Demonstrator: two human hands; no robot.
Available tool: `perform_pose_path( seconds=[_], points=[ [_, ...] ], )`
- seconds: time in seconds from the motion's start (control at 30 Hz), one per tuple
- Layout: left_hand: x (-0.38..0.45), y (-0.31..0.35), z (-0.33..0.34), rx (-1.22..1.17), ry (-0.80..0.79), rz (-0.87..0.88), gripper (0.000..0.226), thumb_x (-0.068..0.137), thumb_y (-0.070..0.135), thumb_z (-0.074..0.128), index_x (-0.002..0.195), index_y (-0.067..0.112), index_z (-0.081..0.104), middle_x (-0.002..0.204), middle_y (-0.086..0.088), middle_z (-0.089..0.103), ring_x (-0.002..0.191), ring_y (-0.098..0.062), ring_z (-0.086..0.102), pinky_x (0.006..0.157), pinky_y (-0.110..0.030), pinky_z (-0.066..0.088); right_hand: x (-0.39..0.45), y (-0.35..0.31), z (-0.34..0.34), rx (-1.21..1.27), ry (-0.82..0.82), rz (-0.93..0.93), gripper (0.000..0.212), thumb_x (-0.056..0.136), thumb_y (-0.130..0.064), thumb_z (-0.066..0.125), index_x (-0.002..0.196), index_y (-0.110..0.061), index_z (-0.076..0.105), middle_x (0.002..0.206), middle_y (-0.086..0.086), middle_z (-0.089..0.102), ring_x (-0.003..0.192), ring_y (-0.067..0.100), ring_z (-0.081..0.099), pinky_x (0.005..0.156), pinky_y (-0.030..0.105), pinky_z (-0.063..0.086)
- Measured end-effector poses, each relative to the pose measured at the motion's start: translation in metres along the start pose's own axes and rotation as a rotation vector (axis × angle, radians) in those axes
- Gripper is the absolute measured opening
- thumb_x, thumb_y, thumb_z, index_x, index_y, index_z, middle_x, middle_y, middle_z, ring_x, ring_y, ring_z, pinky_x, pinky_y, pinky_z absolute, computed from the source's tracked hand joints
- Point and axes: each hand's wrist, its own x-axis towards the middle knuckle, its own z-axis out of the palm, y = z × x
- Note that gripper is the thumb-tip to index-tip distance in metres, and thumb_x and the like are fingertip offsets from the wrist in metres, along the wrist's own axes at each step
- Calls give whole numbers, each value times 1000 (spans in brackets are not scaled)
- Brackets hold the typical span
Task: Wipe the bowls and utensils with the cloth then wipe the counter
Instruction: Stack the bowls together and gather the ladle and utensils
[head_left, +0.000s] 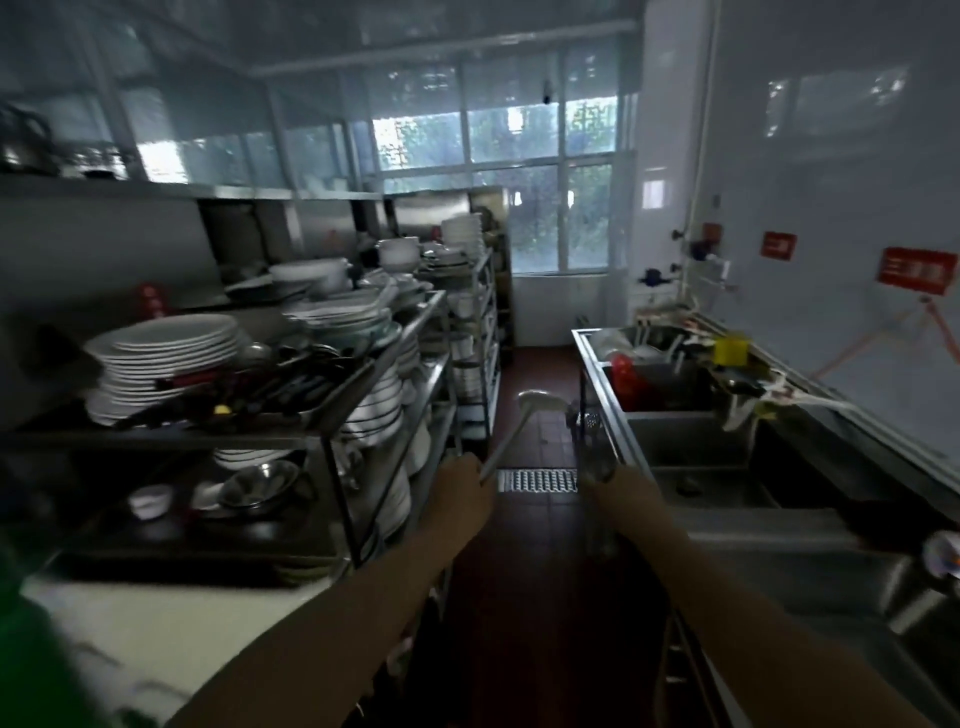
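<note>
My left hand (462, 486) grips the handle of a metal ladle (537, 401), whose bowl points up and away over the aisle floor. My right hand (618, 486) holds a blurred perforated utensil (592, 422) upright beside the sink unit's corner. Steel bowls (260, 483) lie on the lower shelf of the rack at left, and white bowls (397, 253) stand further back on top. A tray of dark-handled utensils (291, 384) sits on the rack's top shelf. I cannot make out a cloth in either hand.
Stacked white plates (166, 358) fill the metal rack (337, 467) on the left. A white counter (156, 629) lies at lower left. Steel sinks (691, 441) run along the right wall, with a red item (623, 374) and a yellow container (731, 349) further back. A floor drain grate (537, 480) crosses the aisle.
</note>
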Motion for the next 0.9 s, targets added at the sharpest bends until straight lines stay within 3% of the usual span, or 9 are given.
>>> perform_pose_path(
  seconds=[0.07,0.13,0.23,0.3,0.4,0.53,0.7,0.8,0.9],
  points=[
    [18,-3,-27,7,51,-19,26,90,26,66,72,12,55,81,-16,64,76,-30,64,62,-34,47,24,-27,6,-7,-29,-50,28,92,-40,68,78,-15,66,78,4,68,68,15,60,60,26,45],
    [35,-6,-53,-2,104,-24,24,89,22,68,70,10,57,80,-19,67,78,-33,65,64,-35,46,46,-53,13,-9,-39,-97,31,88,-41,69,80,-11,68,82,8,72,73,20,66,68,32,54],
    [55,-12,-89,24,177,-66,28,90,26,69,83,0,65,91,-22,68,89,-35,65,75,-40,50,71,-93,21,-42,-73,-198,39,89,-43,68,61,-19,56,66,4,62,57,12,56,54,23,41],
    [67,-19,-111,81,195,-162,31,91,30,67,93,-1,67,98,-21,70,96,-34,65,80,-38,50,86,-119,28,-31,-135,-263,39,90,-43,68,61,-20,58,60,-1,59,48,7,53,51,20,40],
    [81,-30,-142,114,257,-257,26,91,29,64,91,4,68,97,-17,71,97,-33,67,75,-32,47,105,-150,44,-3,-214,-321,32,87,-43,72,80,-11,69,75,4,67,66,17,63,59,24,46],
    [102,-44,-185,179,305,-340,24,92,29,66,91,6,70,94,-13,71,94,-27,66,73,-27,45,125,-192,65,25,-277,-410,27,89,-39,70,80,-13,69,75,3,66,68,15,62,56,21,44],
    [137,-72,-235,329,296,-376,30,94,32,61,101,4,72,102,-16,72,101,-33,66,84,-34,52,140,-237,99,-15,-338,-470,37,91,-44,68,80,-8,67,69,2,63,60,11,57,44,18,38],
    [158,-95,-258,394,289,-384,45,96,46,60,95,3,71,94,-13,70,89,-29,64,77,-33,48,147,-263,121,-32,-360,-531,39,92,-47,64,96,-9,73,88,6,72,76,15,66,62,23,50],
    [178,-124,-272,411,273,-386,41,93,49,63,88,8,69,83,-7,66,75,-22,59,68,-30,44,157,-283,145,19,-383,-511,32,91,-45,68,97,-15,74,93,6,75,87,19,71,76,30,56]
  ],
)
